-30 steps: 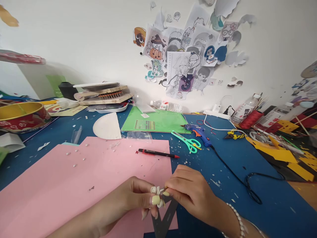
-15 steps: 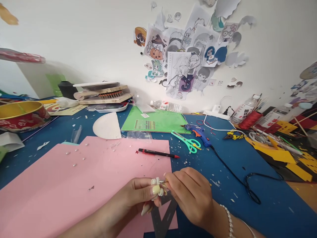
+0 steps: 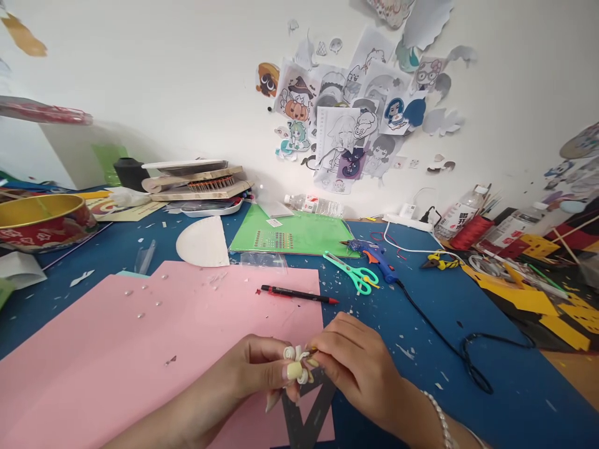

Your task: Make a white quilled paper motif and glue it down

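While both of our hands are meeting low in the head view, at about six o'clock, we are pinching a small white curled-paper piece [image 3: 296, 362] between them. Our left hand [image 3: 253, 374] is closing its thumb and fingertips on the piece from the nine o'clock side, and our right hand [image 3: 358, 362], wearing a beaded bracelet [image 3: 442, 418] at the wrist, is gripping it from the three o'clock side, so both are grasping the same thing. Just under the piece, toward six o'clock, a dark grey V-shaped strip [image 3: 306, 415] is hanging down; we cannot tell which fingers are carrying it. All of this is hovering over the near right corner of a large pink sheet [image 3: 140, 337] that is lying on the blue tabletop [image 3: 468, 312]. At twelve o'clock from our hands a black-and-red pen [image 3: 299, 294] is resting on the pink sheet's far edge. Farther off, toward one o'clock, teal scissors [image 3: 353, 272] are lying just beside a blue glue gun [image 3: 377, 259], whose black cord [image 3: 444, 333] is trailing toward three o'clock. A green sheet [image 3: 299, 234] is sitting at twelve o'clock beyond the pen, with a white paper half-disc [image 3: 202, 243] at eleven o'clock from us. A gold-and-red tin [image 3: 42, 219] is standing well apart at ten o'clock, and yellow paper cut-outs [image 3: 528, 296] are piling up at two o'clock.
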